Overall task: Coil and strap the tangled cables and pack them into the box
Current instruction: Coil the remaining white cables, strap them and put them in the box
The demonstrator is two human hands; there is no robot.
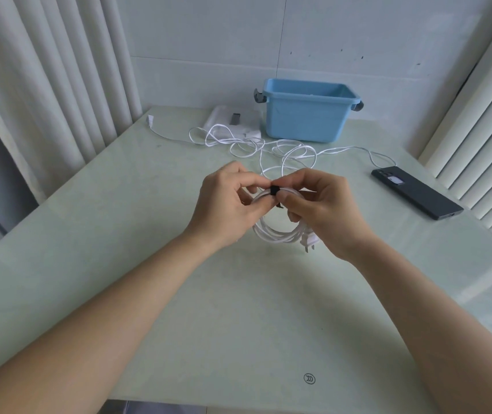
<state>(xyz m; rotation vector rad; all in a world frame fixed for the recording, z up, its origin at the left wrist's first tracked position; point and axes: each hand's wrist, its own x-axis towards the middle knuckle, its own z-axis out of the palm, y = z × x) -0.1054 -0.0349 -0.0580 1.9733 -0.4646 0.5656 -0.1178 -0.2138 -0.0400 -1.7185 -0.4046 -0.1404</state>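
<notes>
Two-handed pinch on strap [274, 191], coil [274, 232] over mid-table [149, 234].
Left hand [227, 201] and right hand [321, 209] both pinch black strap round white coil; loose cable [268, 144] tangled beyond, just before blue box [307, 118].

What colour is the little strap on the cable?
Black strap, on the white coil; head view.

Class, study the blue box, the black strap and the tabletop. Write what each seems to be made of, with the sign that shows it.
Box: likely moulded plastic, smooth sky blue, one piece with a rolled rim. Strap: perhaps fabric hook-and-loop, matt black; too small to be sure. Tabletop: glass or polished stone, pale green, glossy, with soft reflections.
</notes>
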